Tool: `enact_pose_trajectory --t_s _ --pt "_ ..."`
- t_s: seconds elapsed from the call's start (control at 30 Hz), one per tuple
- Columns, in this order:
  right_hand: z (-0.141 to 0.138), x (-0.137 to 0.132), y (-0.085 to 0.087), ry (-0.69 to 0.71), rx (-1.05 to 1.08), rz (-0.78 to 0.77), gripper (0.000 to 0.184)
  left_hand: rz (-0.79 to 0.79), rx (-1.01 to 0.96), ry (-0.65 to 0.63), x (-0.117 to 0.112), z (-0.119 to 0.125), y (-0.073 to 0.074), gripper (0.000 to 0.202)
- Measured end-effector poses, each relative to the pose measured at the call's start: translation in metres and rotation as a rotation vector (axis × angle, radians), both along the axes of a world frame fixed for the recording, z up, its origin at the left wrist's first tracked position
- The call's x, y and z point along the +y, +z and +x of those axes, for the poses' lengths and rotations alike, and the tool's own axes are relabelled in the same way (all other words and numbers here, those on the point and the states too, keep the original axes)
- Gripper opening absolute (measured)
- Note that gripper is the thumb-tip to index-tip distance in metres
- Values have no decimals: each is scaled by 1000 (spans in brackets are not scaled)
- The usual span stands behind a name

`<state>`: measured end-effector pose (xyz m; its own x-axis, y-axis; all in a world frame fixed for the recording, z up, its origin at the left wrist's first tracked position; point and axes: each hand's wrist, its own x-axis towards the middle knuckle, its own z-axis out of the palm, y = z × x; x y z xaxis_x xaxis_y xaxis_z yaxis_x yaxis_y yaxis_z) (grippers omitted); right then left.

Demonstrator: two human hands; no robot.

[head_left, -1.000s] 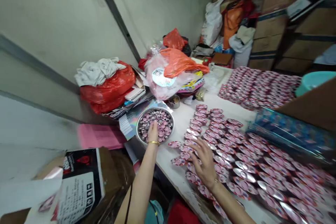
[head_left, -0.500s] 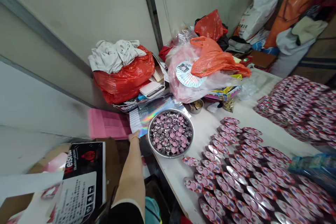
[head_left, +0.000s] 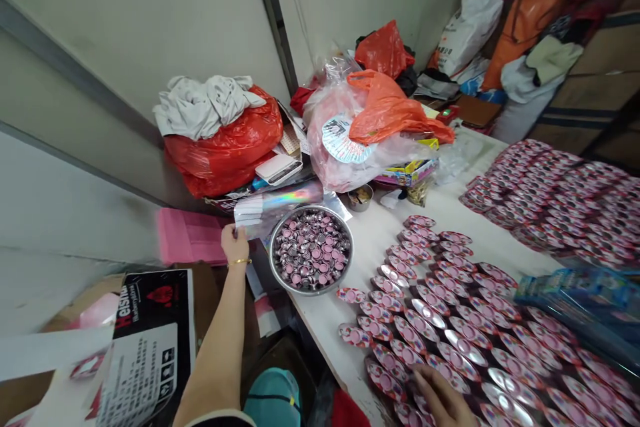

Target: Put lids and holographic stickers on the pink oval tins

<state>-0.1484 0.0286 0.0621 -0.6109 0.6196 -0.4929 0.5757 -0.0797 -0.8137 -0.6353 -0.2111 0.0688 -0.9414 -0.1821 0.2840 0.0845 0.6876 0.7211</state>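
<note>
My left hand (head_left: 234, 243), with a gold bangle at the wrist, is closed on the near corner of a shiny holographic sheet (head_left: 280, 203) that lies beside a round metal bowl (head_left: 277, 272) full of small pink caps. My right hand (head_left: 440, 397) rests at the bottom edge, fingers spread over rows of pink foil-backed packets (head_left: 450, 320) laid out on the white table (head_left: 370, 240).
Red plastic bags with grey cloth (head_left: 220, 140), a clear bag of goods (head_left: 360, 140) and a small tin (head_left: 361, 197) crowd the table's far side. A pink sheet (head_left: 187, 237) and a printed cardboard box (head_left: 145, 333) sit at left. More packets (head_left: 550, 187) lie far right.
My left hand left the bowl, moved left and took hold of the holographic sheet's corner, lifting it slightly. My right hand drew back toward the bottom edge. The view shifted left.
</note>
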Motion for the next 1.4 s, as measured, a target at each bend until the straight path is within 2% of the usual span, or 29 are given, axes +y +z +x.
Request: enact_pose_trajectory --t_s 0.17,0.23,0.33,0.43,0.5,0.57,0.63,0.7,0.77,0.8,0.87,0.9,0.97,1.03,1.13,1.27,1.4 --pt "-80 -38 -1 151 60 -726 58 -215 227 -283 23 15 47 19" --pt "-115 -52 -3 150 72 -835 63 -262 335 -330 28 21 66 21" --pt "-156 -68 -9 98 67 -932 60 -266 515 -273 31 26 103 21" --pt "-181 -77 -15 62 -7 -1063 39 -261 713 -220 32 31 153 23" --pt "-190 -80 -11 94 -62 -1044 33 -220 780 -295 33 41 188 29" --pt "-193 -74 8 133 13 -837 33 -101 796 -375 36 56 220 43" --pt "-192 -55 45 111 237 -426 33 -30 790 -469 42 75 248 48" --pt "-190 -24 100 2 508 133 35 -18 710 -583 53 96 272 46" --pt "-188 8 162 7 689 618 51 -62 568 -778 68 114 293 43" --pt "-188 22 191 59 744 799 60 -92 512 -913 77 122 303 42" --pt "-188 41 239 187 801 1053 72 -131 451 -1177 97 136 318 39" --pt "-188 47 256 258 817 1136 74 -124 445 -1287 106 141 324 37" --pt "-185 52 275 371 825 1226 71 -85 420 -1420 124 152 332 37" --pt "-178 56 278 404 829 1245 60 -50 359 -1480 137 162 333 38" --pt "-157 65 272 359 806 1232 38 13 245 -1515 155 177 327 38" --pt "-111 85 264 317 673 1211 22 47 147 -1605 184 201 307 24" --pt "-57 101 255 294 512 1073 22 101 -44 -1713 221 240 271 19"
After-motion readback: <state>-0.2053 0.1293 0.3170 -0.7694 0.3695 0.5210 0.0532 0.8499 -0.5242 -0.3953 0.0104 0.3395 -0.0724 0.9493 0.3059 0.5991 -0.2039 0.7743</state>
